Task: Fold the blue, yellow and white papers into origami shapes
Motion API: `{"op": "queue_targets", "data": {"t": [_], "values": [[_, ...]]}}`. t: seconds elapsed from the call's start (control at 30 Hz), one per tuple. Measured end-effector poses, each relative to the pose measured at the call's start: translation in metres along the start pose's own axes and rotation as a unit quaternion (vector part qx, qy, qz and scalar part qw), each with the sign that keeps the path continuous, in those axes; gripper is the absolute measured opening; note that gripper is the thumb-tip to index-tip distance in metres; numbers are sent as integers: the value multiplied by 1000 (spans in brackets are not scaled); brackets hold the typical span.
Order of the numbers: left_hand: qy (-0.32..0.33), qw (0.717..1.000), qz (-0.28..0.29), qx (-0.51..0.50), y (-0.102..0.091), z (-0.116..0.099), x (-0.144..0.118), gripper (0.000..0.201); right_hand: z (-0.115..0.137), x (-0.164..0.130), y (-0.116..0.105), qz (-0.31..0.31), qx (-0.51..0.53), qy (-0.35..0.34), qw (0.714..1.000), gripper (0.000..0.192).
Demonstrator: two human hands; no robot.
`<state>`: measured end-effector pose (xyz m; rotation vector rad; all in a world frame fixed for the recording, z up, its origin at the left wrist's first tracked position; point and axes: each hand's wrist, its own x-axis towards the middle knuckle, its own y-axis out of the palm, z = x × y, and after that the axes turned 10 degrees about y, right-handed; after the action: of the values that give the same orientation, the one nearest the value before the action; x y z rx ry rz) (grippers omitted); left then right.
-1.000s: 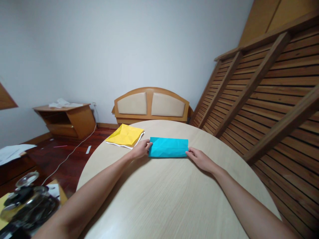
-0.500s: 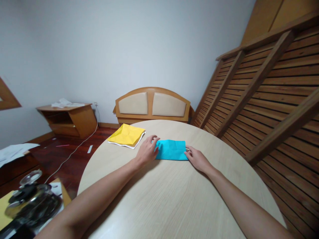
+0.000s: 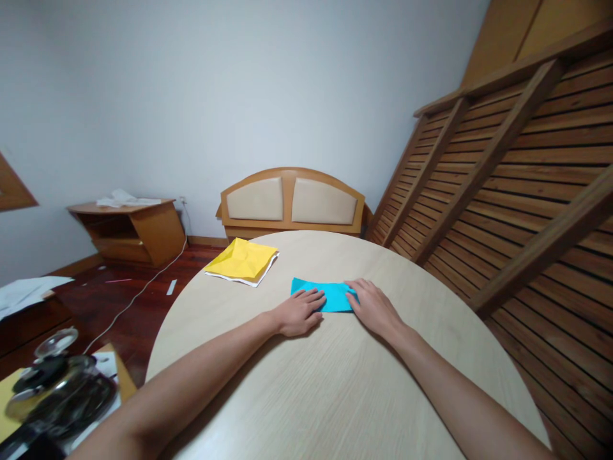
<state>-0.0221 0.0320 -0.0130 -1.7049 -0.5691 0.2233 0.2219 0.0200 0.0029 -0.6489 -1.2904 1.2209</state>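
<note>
A folded strip of blue paper (image 3: pixel 335 297) lies lengthwise across the round wooden table (image 3: pixel 306 409), its left end lifting slightly. My left hand (image 3: pixel 299 313) rests on its near left part, palm down with the fingers stretched out. On the right end lies my right hand (image 3: pixel 376 306), fingers extended over the paper and covering that edge. To the far left on the tabletop is a creased yellow paper (image 3: pixel 244 259) with a white sheet edge showing beneath it.
A glass pot (image 3: pixel 67 390) with a dark lid stands on a lower surface at the left. Behind the table is a padded headboard (image 3: pixel 292 172). Slatted wooden panels (image 3: pixel 479 211) lean along the right. A white cable (image 3: pixel 138 297) crosses the floor.
The blue paper is now narrower, its far edge nearer to me. My left hand has moved toward me and flattened onto it; my right hand has moved onto its right end.
</note>
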Motion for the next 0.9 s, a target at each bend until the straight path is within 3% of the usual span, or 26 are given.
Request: {"op": "queue_targets", "data": {"t": [0.1,0.2,0.27,0.5,0.73,0.83,0.9], "values": [[16,1000,7,-1,-1,-9,2,57,18,-7,12,67,56,-64,994,50],[55,998,-13,-1,-3,-11,3,51,24,-13,24,168,61,-57,982,62],[50,999,-16,-2,-4,-9,3,50,22,-13,28,199,55,-43,977,68],[-46,998,28,28,2,-2,-2,60,4,-8,25,213,10,-7,977,74],[-48,993,-47,99,-6,-13,4,45,-2,-6,20,177,-11,-22,984,62],[-38,993,-82,81,-6,-14,6,38,4,-7,18,177,-12,-40,983,59],[-17,996,-76,53,-4,-12,5,41,7,-7,17,190,-2,-51,980,62]]}}
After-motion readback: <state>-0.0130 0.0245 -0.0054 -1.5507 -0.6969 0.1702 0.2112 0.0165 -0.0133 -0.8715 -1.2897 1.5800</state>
